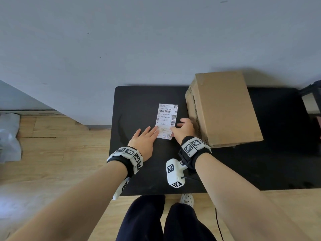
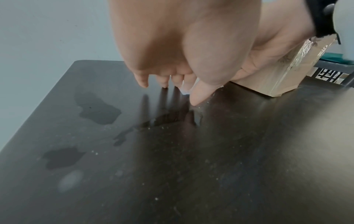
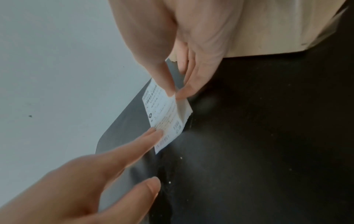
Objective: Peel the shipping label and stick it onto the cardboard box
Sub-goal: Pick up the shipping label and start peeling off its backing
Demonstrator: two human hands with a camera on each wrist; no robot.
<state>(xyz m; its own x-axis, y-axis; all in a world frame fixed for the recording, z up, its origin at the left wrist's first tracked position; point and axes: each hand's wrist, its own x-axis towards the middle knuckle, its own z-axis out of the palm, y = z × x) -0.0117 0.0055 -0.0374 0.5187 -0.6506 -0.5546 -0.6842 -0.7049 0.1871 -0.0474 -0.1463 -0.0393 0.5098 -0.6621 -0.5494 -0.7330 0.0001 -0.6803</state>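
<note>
Shipping label (image 1: 167, 120): thin, light, floppy paper on backing, likely tears or curls; best taken at lifted near corner. Lies flat on black table (image 1: 139, 101), between both hands. Right hand (image 1: 183, 130) pinches near-right corner, thumb against forefinger, layer starting to separate. Left hand (image 1: 143, 142) flat, straight fingers (image 3: 153, 134) pressing label's near-left edge. Cardboard box (image 1: 224, 106) just beyond right hand, touching its back.

Soft, even daylight, rather bright in the head view. Falling as pale glare across the black table (image 2: 249, 136) in the left wrist view, with finger shadows stretching toward the camera. Bending strongly at the edges everywhere. Blurring in both wrist views: hands too near and out of focus, print on the shipping label (image 3: 164, 112) smearing.
</note>
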